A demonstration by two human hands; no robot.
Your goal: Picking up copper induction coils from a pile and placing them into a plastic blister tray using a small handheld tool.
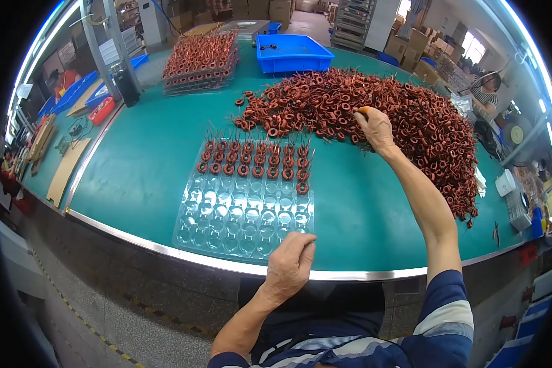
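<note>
A clear plastic tray point(218, 245) with round pockets lies in front of me on the green table. Its far rows hold small red-brown wire-wound ring coils point(244, 159) with their leads pointing up; the near pockets are bare. My left hand point(291, 267) is curled closed at the tray's near right corner; its inner fingers are hidden. Stretched forward, my right hand point(377, 129) is over a large heap of loose coils point(423, 129), with an orange cover on one fingertip. Its thumb and fingers are drawn together, and I cannot make out what is between them.
A stack of filled trays point(201, 61) stands at the far left, beside a blue bin point(294, 55) with a few dark pieces in it. Pliers point(495, 233) lie near the right edge. A person point(487, 92) sits beyond the heap. A metal edge point(135, 240) borders the table.
</note>
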